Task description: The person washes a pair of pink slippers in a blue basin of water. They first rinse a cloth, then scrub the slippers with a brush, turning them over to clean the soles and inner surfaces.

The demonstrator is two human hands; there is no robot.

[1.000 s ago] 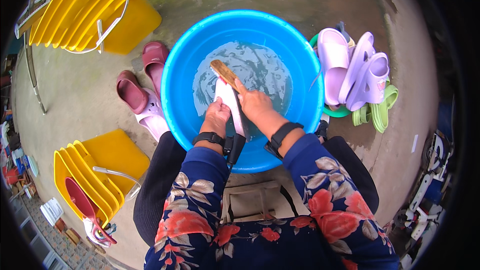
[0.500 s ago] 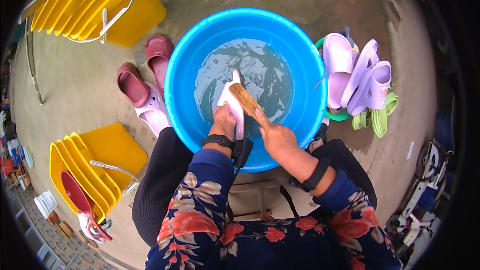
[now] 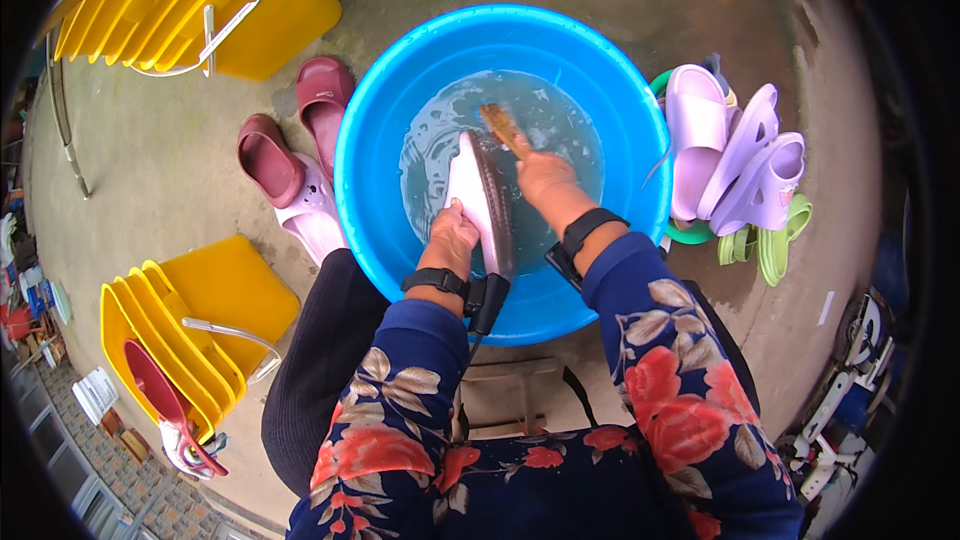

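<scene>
Since the frame half a second back, the right hand (image 3: 545,180) has pushed the wooden scrub brush (image 3: 503,127) up from the near part of the slipper toward its far end, and the right forearm has stretched further over the basin. That hand is closed around the brush handle, with the brush head lying just past the toe of the white slipper (image 3: 478,202), close to the water.

Left hand (image 3: 452,236) grips the slipper by its near edge, fingers clenched on it, holding it tilted on its side above the soapy water, dark sole facing right. Both sit in the centre of the frame, inside the big blue plastic basin (image 3: 380,100).

At the left of the basin lie two maroon clogs (image 3: 295,135) and a pale pink slipper (image 3: 312,223) on the concrete floor (image 3: 160,170). At the right, a heap of lilac slippers (image 3: 735,160) rests on green ones (image 3: 765,245). Stacked yellow plastic stools (image 3: 170,0) fill the upper left; another yellow stack (image 3: 180,325) sits at lower left with a red sandal (image 3: 160,410) upon it.
</scene>
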